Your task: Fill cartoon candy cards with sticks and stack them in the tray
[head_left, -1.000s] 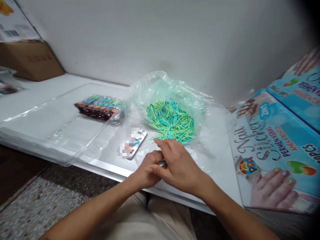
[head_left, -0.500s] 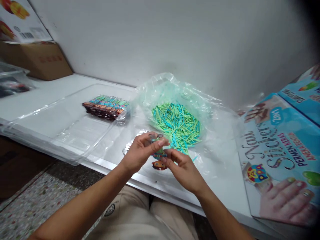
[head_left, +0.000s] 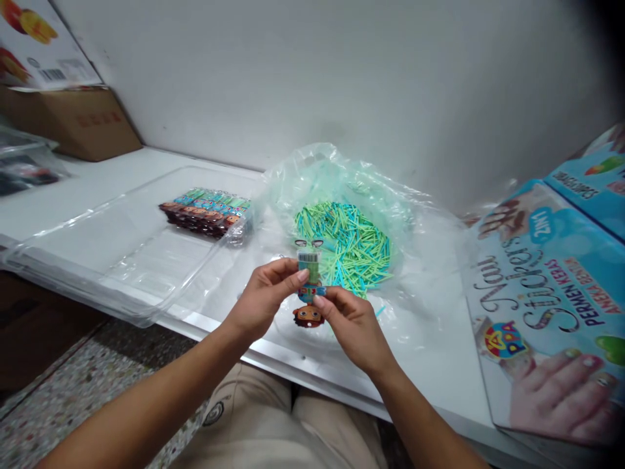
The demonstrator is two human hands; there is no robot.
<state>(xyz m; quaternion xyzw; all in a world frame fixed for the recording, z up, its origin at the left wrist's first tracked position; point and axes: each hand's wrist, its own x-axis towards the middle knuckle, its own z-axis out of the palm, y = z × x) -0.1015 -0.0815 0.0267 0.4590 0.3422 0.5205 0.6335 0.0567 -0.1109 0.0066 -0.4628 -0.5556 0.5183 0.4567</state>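
Observation:
Between my two hands is a small printed packet (head_left: 308,294), upright, with a cartoon face at its lower end and a barcode near its top. A pair of dark glasses shapes shows at its upper edge. My left hand (head_left: 273,290) pinches its left side between thumb and fingers. My right hand (head_left: 349,319) grips its lower right side, thumb in front. Just behind the hands lies a heap of thin green and blue sticks (head_left: 349,244) on a clear plastic bag (head_left: 312,163). A stack of similar packets (head_left: 205,213) sits in a clear plastic tray (head_left: 92,202) to the left.
A blue printed box (head_left: 547,293) stands at the right, with another blue box (head_left: 586,182) behind it. At the far left are a cardboard box (head_left: 88,120) and a clear container (head_left: 29,156). The white table's front edge (head_left: 322,374) runs just before my lap.
The packet has turned more squarely toward me, and its barcode and cartoon face now show more plainly. My left hand has shifted slightly left and down; both hands still hold the packet.

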